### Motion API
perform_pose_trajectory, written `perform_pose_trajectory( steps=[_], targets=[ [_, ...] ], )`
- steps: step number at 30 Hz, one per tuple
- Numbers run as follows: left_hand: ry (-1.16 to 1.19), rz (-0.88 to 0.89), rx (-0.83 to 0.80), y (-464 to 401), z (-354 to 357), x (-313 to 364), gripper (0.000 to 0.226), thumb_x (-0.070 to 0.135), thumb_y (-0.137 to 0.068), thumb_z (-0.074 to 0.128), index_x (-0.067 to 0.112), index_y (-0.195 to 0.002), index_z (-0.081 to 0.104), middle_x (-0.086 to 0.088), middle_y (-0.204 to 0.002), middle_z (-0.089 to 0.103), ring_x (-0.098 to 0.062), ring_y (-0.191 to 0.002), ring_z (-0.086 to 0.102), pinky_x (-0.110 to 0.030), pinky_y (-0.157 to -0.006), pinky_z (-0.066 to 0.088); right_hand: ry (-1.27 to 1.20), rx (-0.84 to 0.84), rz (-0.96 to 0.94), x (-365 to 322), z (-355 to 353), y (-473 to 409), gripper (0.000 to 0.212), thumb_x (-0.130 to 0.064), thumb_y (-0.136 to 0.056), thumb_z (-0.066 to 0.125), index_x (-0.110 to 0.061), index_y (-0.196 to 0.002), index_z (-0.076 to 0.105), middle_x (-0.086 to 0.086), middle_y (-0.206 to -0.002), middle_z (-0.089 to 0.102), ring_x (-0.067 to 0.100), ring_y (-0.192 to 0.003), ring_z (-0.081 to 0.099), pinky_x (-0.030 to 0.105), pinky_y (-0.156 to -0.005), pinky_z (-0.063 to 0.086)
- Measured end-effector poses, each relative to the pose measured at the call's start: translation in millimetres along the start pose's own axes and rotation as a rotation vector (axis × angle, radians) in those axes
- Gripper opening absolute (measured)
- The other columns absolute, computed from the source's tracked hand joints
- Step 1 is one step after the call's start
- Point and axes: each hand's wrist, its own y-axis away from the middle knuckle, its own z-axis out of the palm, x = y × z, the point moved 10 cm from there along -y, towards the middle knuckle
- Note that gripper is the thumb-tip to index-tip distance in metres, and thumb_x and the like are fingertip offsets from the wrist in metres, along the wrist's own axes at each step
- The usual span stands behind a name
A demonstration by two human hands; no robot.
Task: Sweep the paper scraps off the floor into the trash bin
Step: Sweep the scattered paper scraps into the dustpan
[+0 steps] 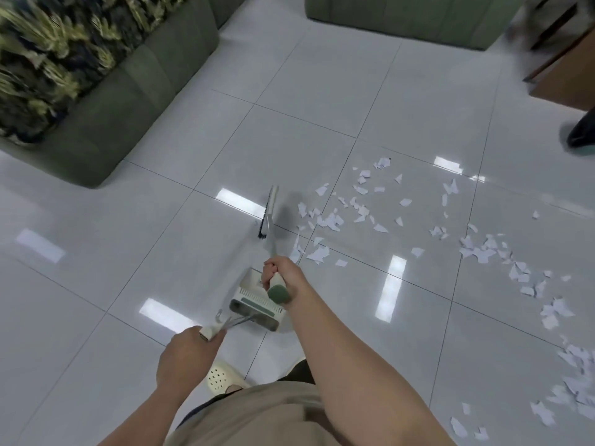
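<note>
White paper scraps (328,220) lie scattered over the glossy white floor tiles, from the middle across to the right edge and down to the lower right. My right hand (279,275) is shut on the green-tipped broom handle; the broom head (269,214) with dark bristles rests on the floor just left of the nearest scraps. My left hand (186,355) grips the handle of the white and green dustpan (256,309), which stands on the floor below the broom. No trash bin is in view.
A green sofa (128,101) with a leaf-patterned cushion fills the upper left. Another green seat (412,17) stands at the top. Wooden furniture (560,69) and a dark shoe (581,133) are at the upper right. My foot in a cream clog (220,378) is at the bottom.
</note>
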Motion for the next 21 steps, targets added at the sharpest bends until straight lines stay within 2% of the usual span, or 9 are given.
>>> perform_pose_trajectory(
  steps=[3,6,9,13,16,21],
  targets=[
    [-0.068,0.025,0.004,-1.3,-2.0,9.2,0.069,0.079,-0.086,0.052,0.015,-0.064,0.062,0.002,-0.052,0.063,-0.016,-0.054,0.063,-0.027,-0.053,0.047,-0.009,0.101,0.033,-8.1,-51.8,2.5,0.012,0.001,-0.089,0.045,-0.008,-0.081,0.047,0.001,-0.039,0.041,0.011,-0.026,0.040,0.017,-0.029,0.034],
    [-0.115,0.064,0.000,-10.0,-2.5,24.4,0.067,0.077,-0.089,0.050,0.015,-0.063,0.060,0.003,-0.054,0.063,-0.015,-0.056,0.062,-0.028,-0.053,0.045,-0.076,0.263,0.047,-18.1,-112.3,21.2,0.026,0.002,-0.089,0.038,-0.011,-0.067,0.042,0.002,-0.037,0.038,0.015,-0.025,0.039,0.014,-0.032,0.034],
    [-0.095,0.065,-0.033,-18.7,9.4,34.5,0.065,0.072,-0.090,0.054,0.013,-0.063,0.059,0.002,-0.052,0.062,-0.018,-0.055,0.063,-0.028,-0.053,0.044,-0.037,0.436,0.039,-30.1,-162.5,38.1,0.024,0.003,-0.080,0.041,-0.013,-0.063,0.041,0.003,-0.052,0.043,0.020,-0.045,0.042,0.018,-0.046,0.035],
    [-0.058,0.092,-0.075,-30.6,23.0,51.4,0.061,0.069,-0.090,0.058,0.014,-0.064,0.058,0.002,-0.055,0.064,-0.020,-0.057,0.062,-0.029,-0.054,0.043,-0.092,0.688,-0.016,-58.6,-211.4,45.7,0.014,-0.001,-0.074,0.047,-0.014,-0.076,0.051,0.000,-0.070,0.053,0.019,-0.056,0.051,0.022,-0.051,0.042],
    [-0.026,0.105,-0.101,-47.0,25.2,59.1,0.060,0.072,-0.088,0.059,0.018,-0.061,0.054,0.002,-0.057,0.061,-0.020,-0.058,0.060,-0.029,-0.054,0.043,-0.319,0.733,-0.107,-79.3,-215.6,45.9,0.014,-0.003,-0.073,0.050,-0.016,-0.078,0.054,-0.006,-0.076,0.058,0.015,-0.061,0.055,0.024,-0.052,0.045],
    [-0.019,0.171,-0.184,-85.2,20.3,87.4,0.054,0.064,-0.091,0.061,0.017,-0.064,0.055,0.001,-0.060,0.062,-0.019,-0.058,0.061,-0.027,-0.052,0.040,-0.522,0.678,-0.217,-85.4,-156.0,63.1,0.016,-0.002,-0.081,0.045,-0.014,-0.071,0.051,-0.003,-0.063,0.055,0.014,-0.056,0.051,0.025,-0.048,0.043]
  ],
)
